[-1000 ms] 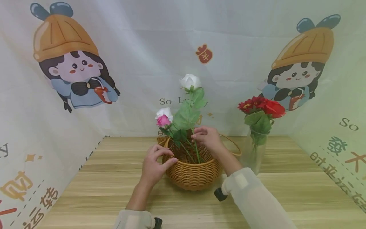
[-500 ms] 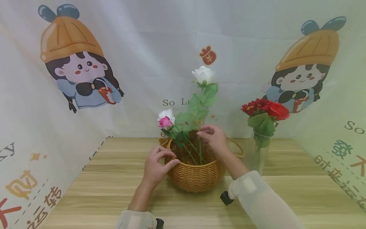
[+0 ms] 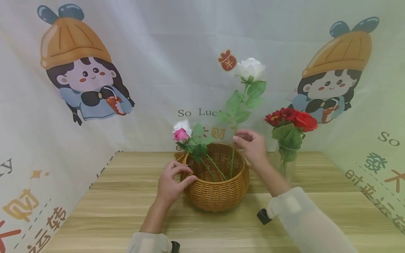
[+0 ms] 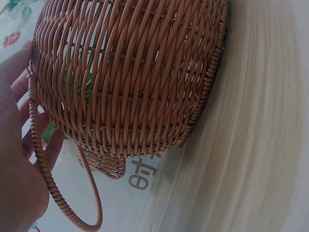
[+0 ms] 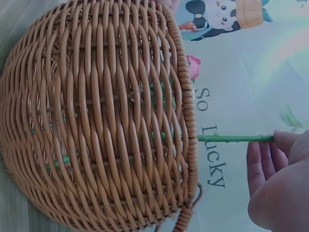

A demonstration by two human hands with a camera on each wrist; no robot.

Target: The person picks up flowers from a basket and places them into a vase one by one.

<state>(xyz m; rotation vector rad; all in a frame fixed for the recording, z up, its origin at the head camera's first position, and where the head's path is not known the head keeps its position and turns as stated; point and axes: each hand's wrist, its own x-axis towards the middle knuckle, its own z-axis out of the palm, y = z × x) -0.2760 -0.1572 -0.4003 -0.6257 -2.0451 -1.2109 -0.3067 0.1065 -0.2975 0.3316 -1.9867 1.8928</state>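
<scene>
A tall white rose [image 3: 251, 68] leans right, its stem's lower end inside a wicker basket [image 3: 218, 196]. My right hand [image 3: 254, 147] pinches that stem between thumb and fingers, above the basket rim. In the right wrist view the green stem [image 5: 236, 138] runs from the rim to my fingertips. My left hand [image 3: 171, 181] holds the basket's left rim, thumb and fingers on either side. The left wrist view shows a loop handle [image 4: 65, 208] hanging beside that hand. A pink rose [image 3: 181, 134] and a smaller white rose [image 3: 182, 125] stand at the basket's left side.
Right of the basket, a clear glass vase [image 3: 288, 165] bears red flowers [image 3: 303, 120] and leaves, close to my right forearm. Everything stands on a wood-grain table [image 3: 104, 207]. A printed cloth [image 3: 152, 70] hangs behind and along both sides.
My right hand has moved right and slightly up with the white rose, which now stands higher and leans right, apart from the other roses. My left hand stays at the rim.
</scene>
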